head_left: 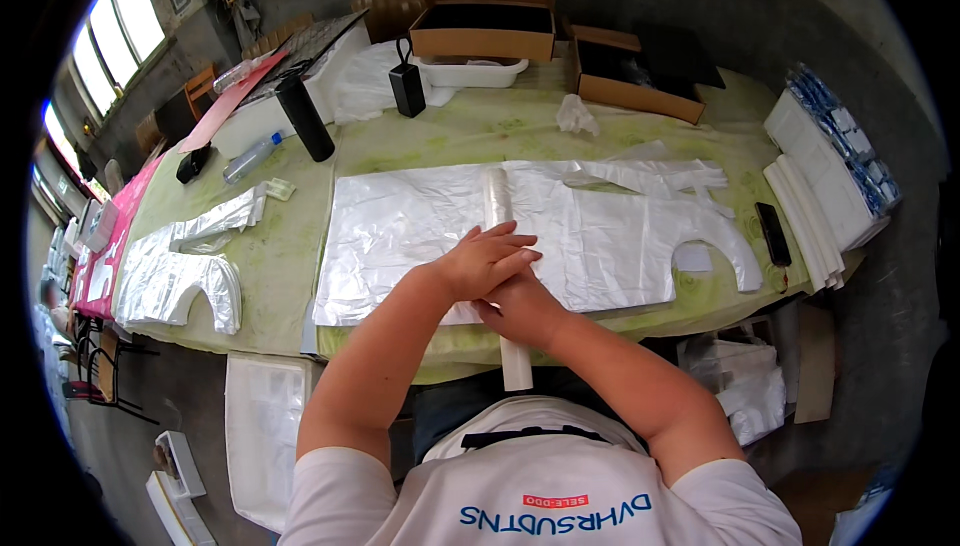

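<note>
A pale roll (516,368) lies lengthwise across a flat, shiny white plastic sheet stack (400,221). Its far part looks wrapped in clear film, and its near end sticks out past the table edge toward my body. My left hand (484,260) rests over the roll with fingers stretched out and somewhat apart, overlapping my right hand. Just nearer to me, my right hand (522,308) lies on the roll, its fingers mostly hidden beneath the left. To the right, the plastic has a curved cutout and strap-like strips.
Folded white plastic (180,271) lies left. Farther back are a black cylinder (304,118), a clear bottle (252,158), a black box (407,89) and open cardboard boxes (484,43). A phone (772,234) and white rolls (803,221) lie right. A white bin (265,436) stands below left.
</note>
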The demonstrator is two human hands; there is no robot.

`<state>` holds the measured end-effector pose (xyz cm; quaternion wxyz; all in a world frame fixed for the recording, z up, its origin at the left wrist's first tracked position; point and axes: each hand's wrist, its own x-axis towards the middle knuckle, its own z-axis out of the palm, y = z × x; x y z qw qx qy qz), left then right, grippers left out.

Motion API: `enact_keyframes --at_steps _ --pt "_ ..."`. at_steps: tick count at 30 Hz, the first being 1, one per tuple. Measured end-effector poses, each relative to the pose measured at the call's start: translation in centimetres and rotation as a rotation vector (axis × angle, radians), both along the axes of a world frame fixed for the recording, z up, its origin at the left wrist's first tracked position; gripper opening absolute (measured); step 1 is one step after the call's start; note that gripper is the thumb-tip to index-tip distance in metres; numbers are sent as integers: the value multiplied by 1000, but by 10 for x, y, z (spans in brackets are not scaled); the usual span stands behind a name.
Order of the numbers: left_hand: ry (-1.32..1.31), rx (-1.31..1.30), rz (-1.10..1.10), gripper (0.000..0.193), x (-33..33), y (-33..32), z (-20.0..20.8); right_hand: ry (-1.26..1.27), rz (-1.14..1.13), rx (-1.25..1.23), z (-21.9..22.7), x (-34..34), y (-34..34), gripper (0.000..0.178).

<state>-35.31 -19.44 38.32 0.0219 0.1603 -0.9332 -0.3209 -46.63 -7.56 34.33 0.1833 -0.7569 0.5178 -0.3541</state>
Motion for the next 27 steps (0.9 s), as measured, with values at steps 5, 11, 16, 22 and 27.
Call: enact_keyframes --at_steps 5,11,16,22,27 --pt "193 -261 231 33 65 1 -23 -88 -157 -355 8 -11 62 23" --pt "324 -373 242 46 65 52 -2 -257 -55 -185 -4 6 106 28" --pt "-77 -362 369 66 95 45 -16 -264 62 -123 -9 11 112 27" --pt "96 -489 676 60 140 31 -5 -349 -48 -17 -33 -4 129 23" --pt "33 -301 688 50 184 14 -30 -335 67 -11 -31 -1 124 23"
